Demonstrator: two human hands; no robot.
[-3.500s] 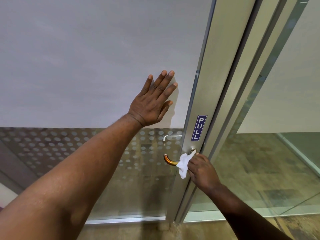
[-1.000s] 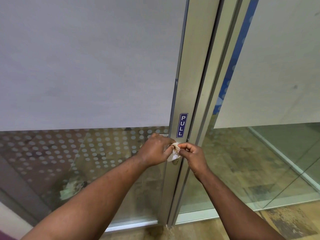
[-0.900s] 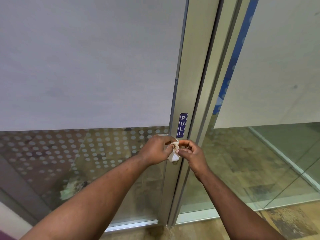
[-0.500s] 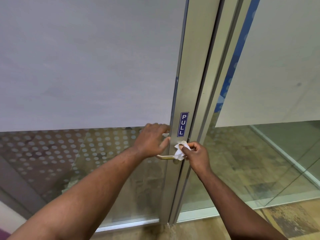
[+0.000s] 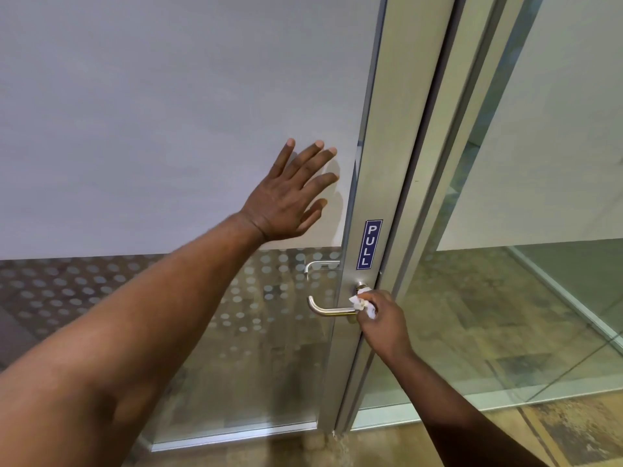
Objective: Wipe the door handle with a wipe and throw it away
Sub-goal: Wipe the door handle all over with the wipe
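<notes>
A metal lever door handle (image 5: pixel 325 309) sticks out to the left from the aluminium door frame (image 5: pixel 374 183), just below a blue PULL sticker (image 5: pixel 368 244). My right hand (image 5: pixel 382 320) is shut on a crumpled white wipe (image 5: pixel 363 303) and presses it against the handle's right end, near the pivot. My left hand (image 5: pixel 291 197) lies flat on the frosted glass door panel (image 5: pixel 168 112) above and left of the handle, fingers spread, holding nothing.
A second handle (image 5: pixel 320 265) shows through the glass on the door's far side. Dotted frosting covers the lower glass. To the right stands a fixed glass pane (image 5: pixel 522 298) with a tiled floor behind. Wood-look floor runs along the bottom.
My left hand has let go of the handle area and risen to rest flat on the frosted glass. My right hand keeps the wipe at the handle's pivot end.
</notes>
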